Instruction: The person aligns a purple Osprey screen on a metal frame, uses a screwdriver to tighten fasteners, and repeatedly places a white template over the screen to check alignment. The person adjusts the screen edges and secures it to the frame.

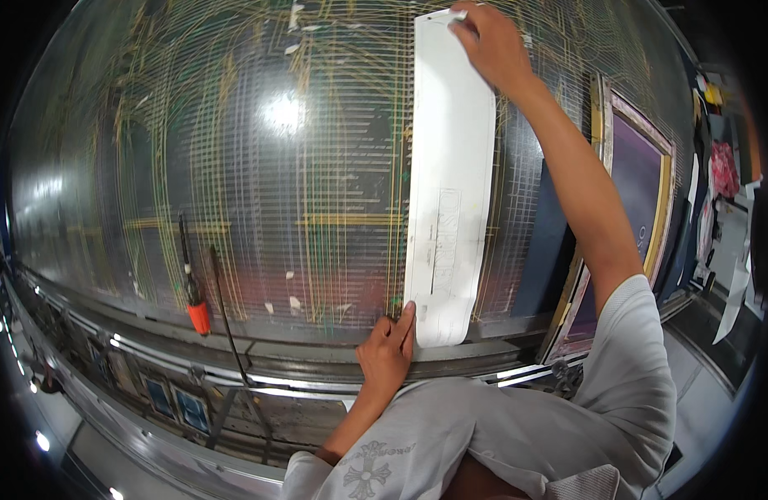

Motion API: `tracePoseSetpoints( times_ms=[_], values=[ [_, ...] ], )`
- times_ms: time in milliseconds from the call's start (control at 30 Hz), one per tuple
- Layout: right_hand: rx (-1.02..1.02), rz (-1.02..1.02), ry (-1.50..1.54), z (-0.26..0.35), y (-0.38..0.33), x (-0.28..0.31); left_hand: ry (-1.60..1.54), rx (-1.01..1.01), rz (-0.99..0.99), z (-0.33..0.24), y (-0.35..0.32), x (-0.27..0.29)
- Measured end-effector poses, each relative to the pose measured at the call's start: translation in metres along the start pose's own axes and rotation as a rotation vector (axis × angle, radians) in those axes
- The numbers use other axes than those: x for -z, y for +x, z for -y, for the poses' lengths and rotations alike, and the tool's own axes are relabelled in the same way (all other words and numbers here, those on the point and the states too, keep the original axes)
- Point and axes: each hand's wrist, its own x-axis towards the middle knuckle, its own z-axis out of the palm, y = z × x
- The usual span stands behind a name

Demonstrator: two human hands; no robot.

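Note:
A long white sheet (450, 150) with faint outlined shapes near its lower end lies lengthwise on the dark, line-marked table (259, 175). At its far end my right hand (494, 46) pinches the upper right corner between thumb and fingers, the arm stretched forward. Near the sheet's lower left edge is my left hand (385, 354). Its index finger reaches out against that edge, while the other fingers are loosely bent and hold nothing.
To the right lies a framed screen (638, 158) with a purple mesh. A tool with an orange end (198, 317) and a thin dark rod (225, 308) lie at the left front. Metal rails (300, 390) run along the table's near edge. Small white scraps (295, 303) dot the surface.

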Motion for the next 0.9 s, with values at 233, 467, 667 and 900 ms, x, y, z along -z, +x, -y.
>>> tracePoseSetpoints(
  times_ms=[233,467,667,900],
  values=[
    [-0.021,0.769,-0.230,0.084,-0.063,0.036,-0.060,0.027,-0.036,0.013,-0.005,0.018],
    [0.012,0.779,-0.362,0.083,-0.085,0.035,-0.225,-0.045,-0.096,0.012,-0.011,0.013],
    [0.001,0.798,-0.307,0.080,-0.083,0.036,-0.205,-0.063,-0.092,0.013,-0.011,0.016],
    [0.008,0.809,-0.316,0.078,-0.082,0.039,-0.137,-0.039,-0.064,0.013,-0.010,0.015]
  ],
)
